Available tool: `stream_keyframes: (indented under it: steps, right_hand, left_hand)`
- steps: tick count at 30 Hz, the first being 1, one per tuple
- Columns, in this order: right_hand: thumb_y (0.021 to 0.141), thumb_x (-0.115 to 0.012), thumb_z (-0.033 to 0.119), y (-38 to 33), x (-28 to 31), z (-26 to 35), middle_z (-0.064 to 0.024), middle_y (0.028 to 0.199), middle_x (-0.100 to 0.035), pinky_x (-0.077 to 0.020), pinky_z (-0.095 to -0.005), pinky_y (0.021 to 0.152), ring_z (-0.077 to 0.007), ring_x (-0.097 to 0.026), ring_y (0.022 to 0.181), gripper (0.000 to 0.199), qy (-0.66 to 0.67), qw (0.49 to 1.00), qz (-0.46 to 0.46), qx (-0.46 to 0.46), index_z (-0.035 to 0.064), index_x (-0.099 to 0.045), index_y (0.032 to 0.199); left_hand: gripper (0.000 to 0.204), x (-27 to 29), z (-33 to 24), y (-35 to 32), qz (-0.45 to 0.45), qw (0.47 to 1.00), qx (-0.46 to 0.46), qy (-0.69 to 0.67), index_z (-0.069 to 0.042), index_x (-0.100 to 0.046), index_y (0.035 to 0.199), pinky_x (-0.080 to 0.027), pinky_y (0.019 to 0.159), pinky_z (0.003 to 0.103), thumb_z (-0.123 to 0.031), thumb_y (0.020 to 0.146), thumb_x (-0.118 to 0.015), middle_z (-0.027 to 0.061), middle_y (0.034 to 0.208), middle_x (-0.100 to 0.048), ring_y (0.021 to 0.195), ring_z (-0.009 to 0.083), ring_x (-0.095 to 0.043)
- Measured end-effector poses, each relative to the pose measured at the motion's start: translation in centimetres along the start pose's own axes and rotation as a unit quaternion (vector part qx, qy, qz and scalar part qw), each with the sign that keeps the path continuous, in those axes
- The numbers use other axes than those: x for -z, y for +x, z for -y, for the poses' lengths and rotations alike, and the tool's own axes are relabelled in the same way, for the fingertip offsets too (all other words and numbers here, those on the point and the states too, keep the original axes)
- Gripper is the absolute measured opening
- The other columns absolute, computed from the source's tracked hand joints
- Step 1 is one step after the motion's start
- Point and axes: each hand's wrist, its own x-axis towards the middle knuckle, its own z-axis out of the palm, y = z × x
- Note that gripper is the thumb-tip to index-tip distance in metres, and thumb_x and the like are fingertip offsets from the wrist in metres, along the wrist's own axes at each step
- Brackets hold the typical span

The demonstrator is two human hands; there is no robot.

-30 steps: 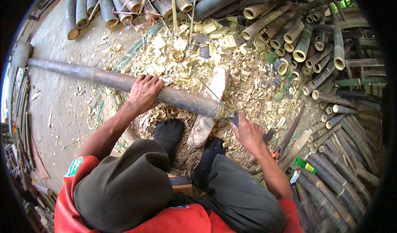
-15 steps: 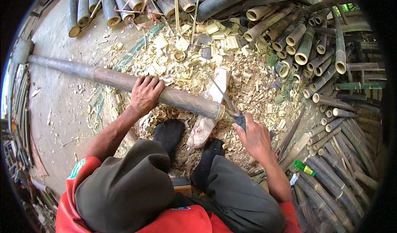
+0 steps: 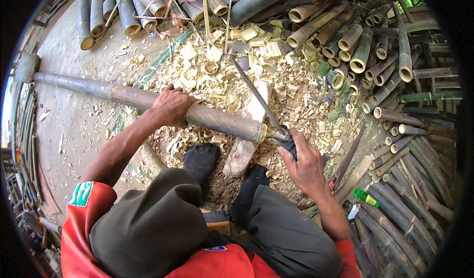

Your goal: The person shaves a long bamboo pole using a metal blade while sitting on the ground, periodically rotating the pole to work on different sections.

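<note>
My left hand (image 3: 170,105) is wrapped over a long, thick bamboo pole (image 3: 217,121), which slants from the far left down to the middle. The pole's right end rests across a pale wooden block (image 3: 240,157) on the ground between my feet. My right hand (image 3: 306,162) grips the dark, wrapped handle of a long knife (image 3: 256,95). Its narrow blade points up and to the left, passing just beside the cut end of the pole. Whether the blade touches that end I cannot tell.
Pale wood chips (image 3: 197,75) cover the ground around the block. Cut bamboo tubes (image 3: 363,56) are stacked at the right, and more bamboo lengths (image 3: 131,16) lie at the top left. A green bottle (image 3: 366,197) lies at the lower right. A dark round block (image 3: 27,68) stands by the pole's far end.
The knife blade has swung slightly, showing longer beside the pole's end. My left wrist has rolled and its forearm moved left, still on the pole.
</note>
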Motion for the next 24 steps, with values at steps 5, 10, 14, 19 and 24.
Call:
stream_keyframes:
  steps: [5,10,14,19,24]
  right_hand:
    - [0.103,-0.069,0.02,-2.3,-4.7,-5.3,-0.023,0.081,-0.072,-0.0614,-0.0525,0.055,-0.0386,-0.074,0.063,0.032,-0.155,0.96,0.194,-0.129,-0.003,-0.052,0.118]
    - [0.102,-0.07,0.023,0.4,-1.5,-1.6,-0.025,0.082,-0.072,-0.0604,-0.048,0.054,-0.0376,-0.074,0.063,0.036,-0.086,0.984,0.138,-0.07,-0.0026,-0.052,0.121]
    - [0.105,-0.066,0.019,-1.2,-2.2,-0.9,-0.0273,0.086,-0.071,-0.0599,-0.0454,0.049,-0.0334,-0.072,0.059,0.033,-0.066,0.997,0.04,-0.002,-0.0059,-0.052,0.123]
    - [0.107,-0.063,0.02,-0.3,-3.6,-5.4,-0.0255,0.087,-0.073,-0.0619,-0.0485,0.051,-0.0353,-0.075,0.063,0.036,-0.124,0.947,0.252,-0.157,-0.0055,-0.049,0.128]
    - [0.105,-0.066,0.02,-0.9,-1.1,-0.3,-0.024,0.082,-0.072,-0.0627,-0.0463,0.055,-0.036,-0.074,0.063,0.042,-0.017,1.0,-0.001,0.012,-0.0065,-0.047,0.131]
  left_hand:
    - [0.035,-1.3,-0.6,-0.3,-0.12,0.993,-0.022,-0.006,-0.012,-0.073,0.101,-0.048,0.1,0.043,-0.02,0.068,-0.084,0.0068,0.093,-0.074,0.099,0.0252,-0.073]
    - [0.044,-1.9,0.3,-0.3,-0.106,0.994,0.0,-0.006,-0.014,-0.072,0.104,-0.046,0.096,0.044,-0.024,0.065,-0.088,0.0069,0.091,-0.073,0.098,0.0263,-0.072]
    - [0.043,-2.2,0.1,-0.3,-0.104,0.994,-0.012,-0.002,-0.015,-0.072,0.105,-0.046,0.097,0.045,-0.025,0.066,-0.088,0.0072,0.093,-0.072,0.1,0.0272,-0.072]
    - [0.043,-3.0,0.5,0.1,-0.109,0.993,-0.018,-0.035,-0.015,-0.071,0.106,-0.047,0.098,0.045,-0.023,0.067,-0.087,0.0077,0.097,-0.072,0.102,0.0274,-0.071]
    - [0.034,-3.3,-0.2,-1.2,-0.19,0.981,-0.025,-0.016,-0.009,-0.069,0.103,-0.049,0.098,0.045,-0.02,0.073,-0.082,0.0081,0.099,-0.071,0.104,0.0286,-0.069]
